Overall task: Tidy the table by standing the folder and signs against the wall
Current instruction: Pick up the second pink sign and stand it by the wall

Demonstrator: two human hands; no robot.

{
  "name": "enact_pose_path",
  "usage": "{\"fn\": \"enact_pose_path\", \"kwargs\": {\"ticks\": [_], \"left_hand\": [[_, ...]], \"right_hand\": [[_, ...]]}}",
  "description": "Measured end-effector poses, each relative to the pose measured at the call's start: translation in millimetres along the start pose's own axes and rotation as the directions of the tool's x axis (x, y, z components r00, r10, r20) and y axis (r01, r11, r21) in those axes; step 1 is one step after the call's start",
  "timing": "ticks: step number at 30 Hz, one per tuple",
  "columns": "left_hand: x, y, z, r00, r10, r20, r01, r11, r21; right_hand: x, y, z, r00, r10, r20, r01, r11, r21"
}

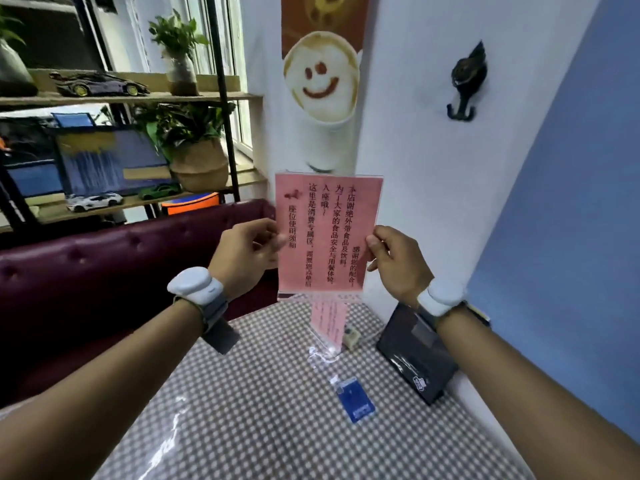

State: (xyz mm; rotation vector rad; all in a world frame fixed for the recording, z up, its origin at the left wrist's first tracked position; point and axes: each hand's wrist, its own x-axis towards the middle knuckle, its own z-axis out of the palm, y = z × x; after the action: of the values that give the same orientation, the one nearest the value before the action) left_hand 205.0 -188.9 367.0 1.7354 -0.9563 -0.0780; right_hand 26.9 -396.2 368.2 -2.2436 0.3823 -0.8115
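Both hands hold the big pink sign [325, 233] up in the air above the table [242, 427]. The left hand [242, 254] pinches its left edge, and the right hand [394, 261] pinches its right edge. The black folder [415, 355] already leans on the wall [433, 168]. Next, I think the sign must go down by the wall, standing straight.

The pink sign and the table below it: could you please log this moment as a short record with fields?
held item: pink sign, upright, above the table
left hand: grips the sign's left edge
right hand: grips its right edge
black folder: leaning by the wall
small pink sign: standing on the table
blue card: flat on the checked tablecloth
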Motion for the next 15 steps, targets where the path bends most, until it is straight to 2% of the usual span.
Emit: {"fn": "enact_pose_path", "kwargs": {"ticks": [6, 15], "left_hand": [[9.9, 17.2, 77.0, 0.993, 0.037, 0.114, -0.023, 0.992, -0.123], [20.0, 54.4, 178.1, 0.964, 0.074, 0.257, -0.024, 0.981, -0.192]], "right_hand": [[-26.3, 46.0, -61.0, 0.995, 0.066, -0.079, -0.073, 0.993, -0.098], [-75.5, 86.8, -142.6, 0.965, 0.140, -0.221, -0.189, 0.957, -0.222]]}}
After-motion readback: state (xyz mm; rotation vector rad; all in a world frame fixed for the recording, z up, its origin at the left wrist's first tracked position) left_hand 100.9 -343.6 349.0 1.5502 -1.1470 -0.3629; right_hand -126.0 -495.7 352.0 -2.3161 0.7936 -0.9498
